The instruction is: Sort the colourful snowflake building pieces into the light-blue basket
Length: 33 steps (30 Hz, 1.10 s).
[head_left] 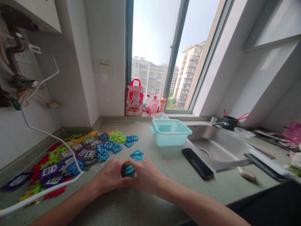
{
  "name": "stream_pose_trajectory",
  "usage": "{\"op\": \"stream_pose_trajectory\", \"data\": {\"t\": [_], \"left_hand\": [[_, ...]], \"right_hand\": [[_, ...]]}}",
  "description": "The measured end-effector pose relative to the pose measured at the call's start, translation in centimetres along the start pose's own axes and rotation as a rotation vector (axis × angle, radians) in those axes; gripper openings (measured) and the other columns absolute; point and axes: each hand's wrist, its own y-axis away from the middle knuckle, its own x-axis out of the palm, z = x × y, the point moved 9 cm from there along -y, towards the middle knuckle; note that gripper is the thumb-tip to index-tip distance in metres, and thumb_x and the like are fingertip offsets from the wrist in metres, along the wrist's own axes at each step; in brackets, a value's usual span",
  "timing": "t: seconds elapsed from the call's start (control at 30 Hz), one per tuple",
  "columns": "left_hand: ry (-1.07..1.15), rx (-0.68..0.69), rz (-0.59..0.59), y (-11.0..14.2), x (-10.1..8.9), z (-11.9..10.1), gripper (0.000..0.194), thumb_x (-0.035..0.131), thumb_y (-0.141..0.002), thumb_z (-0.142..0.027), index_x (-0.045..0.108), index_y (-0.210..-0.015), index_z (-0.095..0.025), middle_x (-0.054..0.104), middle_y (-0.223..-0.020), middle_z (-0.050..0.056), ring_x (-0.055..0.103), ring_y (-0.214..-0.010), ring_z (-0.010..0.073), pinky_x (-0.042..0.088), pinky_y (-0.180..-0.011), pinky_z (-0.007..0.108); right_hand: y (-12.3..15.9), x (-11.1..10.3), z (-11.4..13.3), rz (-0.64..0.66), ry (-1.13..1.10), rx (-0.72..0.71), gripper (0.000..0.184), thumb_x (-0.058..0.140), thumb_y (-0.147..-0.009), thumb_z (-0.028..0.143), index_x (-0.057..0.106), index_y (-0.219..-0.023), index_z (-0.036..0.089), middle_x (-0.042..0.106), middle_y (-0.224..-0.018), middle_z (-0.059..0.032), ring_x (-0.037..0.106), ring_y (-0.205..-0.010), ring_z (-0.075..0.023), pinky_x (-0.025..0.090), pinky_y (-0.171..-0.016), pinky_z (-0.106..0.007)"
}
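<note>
My left hand (110, 175) and my right hand (146, 175) meet over the counter, both closed round a small teal plastic building tile (129, 170) held between their fingers. Just beyond them a second teal tile (136, 155) lies on the counter. A big spread of interlocking tiles (70, 153) in red, green, purple, grey and blue covers the counter to the left. A teal plastic tub (169, 132) stands beyond the hands, near the sink.
A black phone (197, 163) lies at the edge of the steel sink (218, 146). A white cable (58, 185) crosses the tile pile. Bottles and a red bag (134, 100) stand on the windowsill. Clutter fills the right counter.
</note>
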Motion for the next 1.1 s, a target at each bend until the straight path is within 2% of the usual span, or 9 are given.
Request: {"op": "stream_pose_trajectory", "data": {"t": [0.1,0.27,0.37,0.5,0.63,0.73,0.83,0.9,1.1], "left_hand": [[-0.009,-0.018,0.002,0.1,-0.2,0.0,0.031,0.081,-0.074,-0.042,0.076,-0.095,-0.020,0.066,-0.068,-0.003,0.057,-0.062,0.0147,0.029,-0.056,0.025],[0.260,0.012,0.219,0.2,-0.1,1.1,0.050,0.088,-0.071,-0.048,0.078,-0.110,-0.019,0.071,-0.072,-0.002,0.063,-0.064,0.0146,0.041,-0.058,0.022],[0.365,0.029,0.214,0.3,-1.0,2.2,0.046,0.080,-0.080,-0.038,0.076,-0.120,-0.018,0.072,-0.075,-0.001,0.063,-0.065,0.0126,0.044,-0.061,0.020],[0.368,0.081,0.183,0.3,-1.3,2.3,0.026,0.076,-0.083,-0.035,0.079,-0.099,-0.016,0.069,-0.071,-0.002,0.059,-0.061,0.0096,0.042,-0.058,0.018],[0.328,0.116,0.086,0.1,-1.5,2.0,0.016,0.076,-0.079,-0.028,0.077,-0.089,-0.016,0.067,-0.066,-0.004,0.057,-0.059,0.0087,0.040,-0.055,0.017],[0.325,0.099,-0.115,-0.1,-2.6,1.6,0.016,0.076,-0.077,-0.024,0.077,-0.091,-0.016,0.067,-0.064,-0.004,0.057,-0.058,0.0084,0.041,-0.055,0.017],[0.359,0.044,-0.355,-0.2,-4.1,1.4,0.026,0.076,-0.081,-0.032,0.078,-0.102,-0.016,0.069,-0.069,-0.002,0.059,-0.059,0.0095,0.042,-0.055,0.018],[0.362,0.030,-0.453,-0.4,-4.6,1.1,0.031,0.076,-0.084,-0.039,0.079,-0.106,-0.017,0.072,-0.078,0.000,0.060,-0.062,0.0102,0.044,-0.055,0.019],[0.309,0.036,-0.422,-2.4,-3.8,0.9,0.031,0.077,-0.085,-0.039,0.081,-0.109,-0.019,0.079,-0.096,0.004,0.066,-0.069,0.0122,0.049,-0.062,0.022]], "right_hand": [[0.0,-0.2,-0.3,-0.005,-0.012,0.040,0.041,0.075,-0.092,0.054,0.072,-0.125,0.029,0.081,-0.096,-0.0048,0.077,-0.085,-0.0238,0.049,-0.070,-0.027],[0.1,-0.4,-0.4,-0.009,-0.061,-0.025,0.030,0.070,-0.095,0.033,0.074,-0.124,0.030,0.081,-0.092,-0.0035,0.075,-0.075,-0.0191,0.050,-0.072,-0.026],[0.2,-0.3,0.1,0.024,-0.091,-0.117,0.034,0.065,-0.097,0.027,0.072,-0.130,0.030,0.081,-0.104,-0.0046,0.074,-0.073,-0.0164,0.052,-0.076,-0.026],[0.3,-0.3,0.2,0.028,-0.102,-0.134,0.050,0.068,-0.092,0.023,0.061,-0.142,0.026,0.080,-0.101,-0.0043,0.075,-0.079,-0.0186,0.053,-0.075,-0.026],[0.1,-1.3,-0.3,-0.055,-0.164,-0.102,0.045,0.073,-0.087,0.021,0.064,-0.131,0.026,0.079,-0.094,-0.0010,0.074,-0.078,-0.0174,0.055,-0.074,-0.025],[-0.1,-3.1,-0.7,-0.183,-0.210,-0.137,0.038,0.071,-0.089,0.016,0.070,-0.125,0.029,0.076,-0.112,-0.0024,0.074,-0.086,-0.0159,0.059,-0.080,-0.025],[-0.4,-4.9,-1.6,-0.298,-0.254,-0.179,0.041,0.067,-0.094,0.018,0.068,-0.134,0.030,0.072,-0.125,-0.0044,0.074,-0.095,-0.0167,0.062,-0.087,-0.028],[-0.7,-5.4,-2.5,-0.338,-0.276,-0.196,0.040,0.065,-0.097,0.020,0.068,-0.136,0.029,0.072,-0.125,-0.0051,0.074,-0.096,-0.0173,0.063,-0.089,-0.030],[-1.7,-5.0,-5.4,-0.286,-0.376,-0.208,0.032,0.065,-0.097,0.025,0.074,-0.128,0.027,0.072,-0.121,-0.0068,0.074,-0.098,-0.0189,0.066,-0.088,-0.033]]}}
